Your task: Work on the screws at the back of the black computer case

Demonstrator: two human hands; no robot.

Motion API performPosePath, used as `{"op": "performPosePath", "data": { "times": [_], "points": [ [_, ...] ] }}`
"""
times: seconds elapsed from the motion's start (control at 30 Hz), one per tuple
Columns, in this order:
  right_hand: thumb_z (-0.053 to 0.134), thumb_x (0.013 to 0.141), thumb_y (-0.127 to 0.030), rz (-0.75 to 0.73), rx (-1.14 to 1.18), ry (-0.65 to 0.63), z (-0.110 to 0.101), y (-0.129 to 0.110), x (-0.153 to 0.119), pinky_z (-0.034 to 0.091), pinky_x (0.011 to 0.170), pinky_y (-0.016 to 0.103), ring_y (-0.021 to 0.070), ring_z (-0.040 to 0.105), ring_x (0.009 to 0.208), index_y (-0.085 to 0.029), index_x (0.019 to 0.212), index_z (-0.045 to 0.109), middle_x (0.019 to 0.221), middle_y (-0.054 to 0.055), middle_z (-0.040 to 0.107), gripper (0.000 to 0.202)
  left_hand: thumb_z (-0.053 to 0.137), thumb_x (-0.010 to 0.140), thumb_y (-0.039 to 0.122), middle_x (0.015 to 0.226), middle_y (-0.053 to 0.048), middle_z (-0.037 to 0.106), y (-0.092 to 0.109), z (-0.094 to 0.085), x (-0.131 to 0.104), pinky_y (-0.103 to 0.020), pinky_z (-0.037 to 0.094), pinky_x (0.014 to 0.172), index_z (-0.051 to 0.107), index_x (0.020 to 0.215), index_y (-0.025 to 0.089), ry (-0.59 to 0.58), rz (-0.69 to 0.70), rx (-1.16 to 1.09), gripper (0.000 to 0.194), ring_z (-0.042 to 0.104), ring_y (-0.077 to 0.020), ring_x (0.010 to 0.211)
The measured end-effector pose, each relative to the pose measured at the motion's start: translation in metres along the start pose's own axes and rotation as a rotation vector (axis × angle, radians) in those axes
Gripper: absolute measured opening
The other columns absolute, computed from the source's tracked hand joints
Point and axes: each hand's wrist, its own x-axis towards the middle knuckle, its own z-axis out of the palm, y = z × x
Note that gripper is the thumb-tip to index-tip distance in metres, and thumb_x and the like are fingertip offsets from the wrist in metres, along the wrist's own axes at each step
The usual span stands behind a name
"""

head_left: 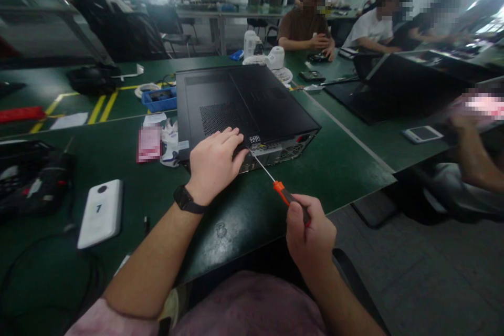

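Observation:
A black computer case (pixel 271 97) lies flat on the green table (pixel 334 168), its rear panel with ports and a fan grille facing me. My left hand (pixel 216 160), with a black watch on the wrist, rests on the case's near edge, fingers over the top panel and slightly apart. My right hand (pixel 311 228) is closed round the handle of an orange and black screwdriver (pixel 279 189). The screwdriver's shaft reaches up and left to the case's rear edge, beside my left thumb. What its tip touches is too small to make out.
On the left lie a white device (pixel 101 214), cables, a black tool and a blue tray (pixel 159 100). White fans (pixel 275 60) stand behind the case. Several people sit at the right, near a phone (pixel 422 134) and black panels.

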Motion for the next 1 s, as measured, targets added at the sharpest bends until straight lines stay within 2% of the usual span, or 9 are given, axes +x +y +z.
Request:
{"op": "performPosePath", "data": {
  "times": [0.13, 0.27, 0.4, 0.47, 0.57, 0.7, 0.87, 1.0],
  "points": [
    [0.058, 0.100, -0.038, 0.015, 0.044, 0.009, 0.0013, -0.0044, -0.0037, 0.055, 0.052, 0.024, 0.0163, 0.073, 0.056, -0.019, 0.116, 0.059, 0.077, 0.001, 0.077, 0.026, 0.066, 0.098, 0.028, 0.135, -0.010, 0.075, -0.0004, 0.0007, 0.0000, -0.045, 0.055, 0.113, 0.073, 0.118, 0.019, -0.006, -0.005, -0.008, 0.024, 0.070, -0.0270, 0.128],
    [0.056, 0.101, -0.038, -0.030, -0.013, 0.023, 0.0037, -0.0037, -0.0073, 0.055, 0.054, 0.025, 0.0163, 0.073, 0.058, -0.020, 0.111, 0.062, 0.081, 0.003, 0.078, 0.021, 0.066, 0.098, 0.029, 0.135, -0.010, 0.075, -0.0003, 0.0009, 0.0002, -0.046, 0.055, 0.113, 0.074, 0.118, 0.020, -0.009, -0.013, -0.004, 0.024, 0.070, -0.0271, 0.128],
    [0.051, 0.104, -0.039, -0.026, -0.049, 0.007, 0.0012, -0.0007, -0.0041, 0.049, 0.048, 0.023, 0.0137, 0.065, 0.047, -0.020, 0.098, 0.065, 0.065, -0.001, 0.070, 0.024, 0.065, 0.098, 0.029, 0.136, -0.009, 0.075, 0.0003, -0.0001, 0.0006, -0.047, 0.055, 0.114, 0.074, 0.119, 0.021, -0.021, -0.018, 0.002, 0.024, 0.070, -0.0269, 0.129],
    [0.048, 0.104, -0.038, 0.018, -0.023, -0.027, -0.0007, -0.0015, -0.0023, 0.047, 0.046, 0.023, 0.0130, 0.062, 0.043, -0.020, 0.099, 0.065, 0.061, -0.003, 0.067, 0.025, 0.064, 0.098, 0.029, 0.136, -0.009, 0.074, 0.0005, -0.0006, 0.0008, -0.047, 0.055, 0.114, 0.073, 0.119, 0.021, -0.020, -0.014, -0.001, 0.024, 0.070, -0.0270, 0.129],
    [0.053, 0.101, -0.039, 0.058, 0.036, -0.052, -0.0014, -0.0049, -0.0028, 0.052, 0.050, 0.025, 0.0151, 0.067, 0.050, -0.020, 0.109, 0.063, 0.071, 0.000, 0.073, 0.023, 0.064, 0.098, 0.028, 0.136, -0.010, 0.075, 0.0006, -0.0009, 0.0008, -0.047, 0.055, 0.113, 0.073, 0.119, 0.020, -0.014, -0.008, -0.008, 0.024, 0.070, -0.0273, 0.129],
    [0.062, 0.094, -0.037, 0.048, 0.078, -0.014, 0.0022, -0.0075, -0.0074, 0.058, 0.056, 0.029, 0.0189, 0.074, 0.062, -0.021, 0.117, 0.059, 0.083, 0.003, 0.076, 0.028, 0.064, 0.098, 0.028, 0.136, -0.010, 0.074, 0.0006, -0.0005, 0.0007, -0.047, 0.054, 0.114, 0.073, 0.119, 0.020, -0.014, -0.009, -0.018, 0.024, 0.069, -0.0271, 0.129],
    [0.059, 0.099, -0.039, 0.013, -0.027, 0.028, 0.0036, -0.0042, -0.0084, 0.057, 0.058, 0.028, 0.0191, 0.075, 0.064, -0.021, 0.110, 0.064, 0.086, 0.006, 0.078, 0.022, 0.063, 0.099, 0.028, 0.136, -0.010, 0.074, 0.0014, -0.0014, 0.0007, -0.045, 0.054, 0.114, 0.073, 0.119, 0.019, -0.022, -0.011, -0.013, 0.023, 0.069, -0.0266, 0.129],
    [0.054, 0.103, -0.042, 0.034, -0.062, 0.029, -0.0007, -0.0018, -0.0038, 0.052, 0.052, 0.025, 0.0166, 0.070, 0.053, -0.020, 0.101, 0.066, 0.072, 0.002, 0.074, 0.026, 0.065, 0.098, 0.028, 0.136, -0.010, 0.074, 0.0014, -0.0020, 0.0010, -0.045, 0.055, 0.113, 0.073, 0.119, 0.019, -0.023, -0.011, -0.009, 0.024, 0.070, -0.0265, 0.129]
  ]
}}
